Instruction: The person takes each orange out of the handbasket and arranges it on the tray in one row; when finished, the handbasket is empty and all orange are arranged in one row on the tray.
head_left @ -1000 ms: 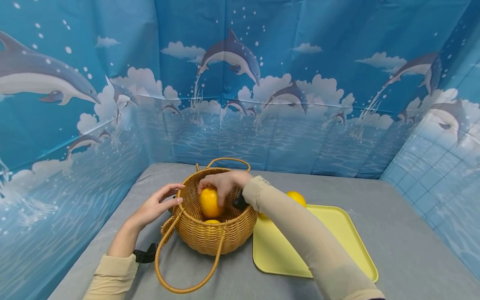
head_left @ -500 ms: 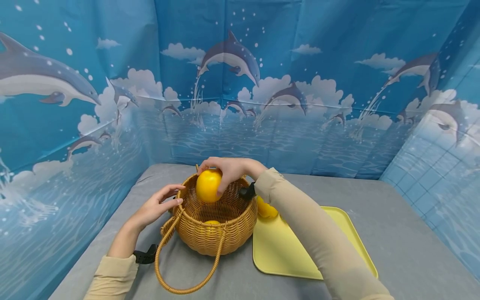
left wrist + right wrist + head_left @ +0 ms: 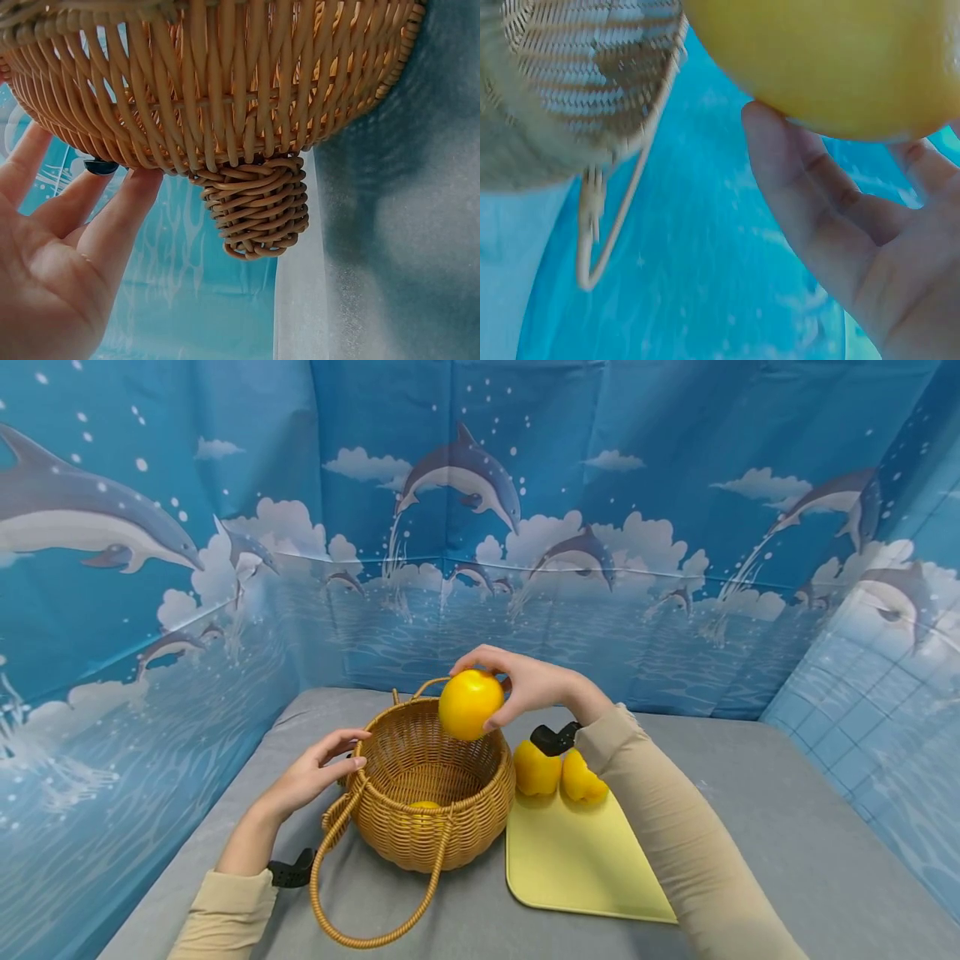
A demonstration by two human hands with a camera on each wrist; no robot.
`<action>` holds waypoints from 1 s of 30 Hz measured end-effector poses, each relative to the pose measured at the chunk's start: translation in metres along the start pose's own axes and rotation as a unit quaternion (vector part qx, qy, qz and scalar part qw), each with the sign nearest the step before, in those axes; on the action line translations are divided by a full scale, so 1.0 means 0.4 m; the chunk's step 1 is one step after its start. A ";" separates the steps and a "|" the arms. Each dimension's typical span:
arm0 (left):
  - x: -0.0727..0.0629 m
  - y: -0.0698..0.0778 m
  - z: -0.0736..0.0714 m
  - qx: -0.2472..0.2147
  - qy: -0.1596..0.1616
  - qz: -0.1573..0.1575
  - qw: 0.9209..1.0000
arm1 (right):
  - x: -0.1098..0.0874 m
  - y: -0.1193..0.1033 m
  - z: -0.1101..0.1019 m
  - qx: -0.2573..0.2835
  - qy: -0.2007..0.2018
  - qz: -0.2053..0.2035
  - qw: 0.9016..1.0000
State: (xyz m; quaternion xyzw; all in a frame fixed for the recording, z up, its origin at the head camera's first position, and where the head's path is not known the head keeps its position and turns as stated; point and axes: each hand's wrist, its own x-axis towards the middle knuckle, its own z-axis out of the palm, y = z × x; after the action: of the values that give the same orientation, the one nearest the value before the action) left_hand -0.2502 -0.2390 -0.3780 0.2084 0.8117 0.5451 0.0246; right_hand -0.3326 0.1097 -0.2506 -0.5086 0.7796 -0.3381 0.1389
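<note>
My right hand (image 3: pixel 525 681) holds a glossy yellow bell pepper (image 3: pixel 471 704) between thumb and fingers, above the right back rim of a round wicker basket (image 3: pixel 427 839). In the right wrist view, the bell pepper (image 3: pixel 840 67) fills the top and the thumb presses its underside. My left hand (image 3: pixel 311 772) rests its straight, relaxed fingertips against the basket's left rim. The left wrist view shows those fingers (image 3: pixel 120 217) touching the woven wall (image 3: pixel 225 90). Inside the basket another yellow piece (image 3: pixel 425 805) is partly hidden by the front rim.
Two yellow bell peppers (image 3: pixel 537 768) sit at the back of a pale yellow tray (image 3: pixel 577 868), right of the basket. My right forearm covers part of that tray. A basket handle (image 3: pixel 375 939) lies on the grey surface in front. Blue dolphin-print curtains (image 3: pixel 480 610) enclose the back and sides.
My right hand has lifted the bell pepper up out of the basket and carried it right, over the rim. My left hand stays against the rim. Both tray peppers are uncovered now.
</note>
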 end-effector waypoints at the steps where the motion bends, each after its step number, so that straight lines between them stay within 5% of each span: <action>1: 0.000 0.000 0.000 0.001 0.001 -0.001 1.000 | -0.017 0.003 -0.005 0.002 0.010 -0.002 1.000; 16: 0.002 0.002 0.002 0.009 -0.001 -0.008 1.000 | -0.288 0.066 -0.029 -0.010 0.144 0.058 0.988; 30: 0.002 -0.001 0.005 0.010 0.002 -0.017 1.000 | -0.504 0.167 0.057 -0.011 0.221 0.099 0.970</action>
State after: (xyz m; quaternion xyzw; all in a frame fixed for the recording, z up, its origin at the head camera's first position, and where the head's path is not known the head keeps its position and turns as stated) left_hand -0.2505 -0.2370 -0.3792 0.1938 0.8204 0.5371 0.0299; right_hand -0.2770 0.2965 -0.3374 -0.3434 0.8408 -0.4183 -0.0099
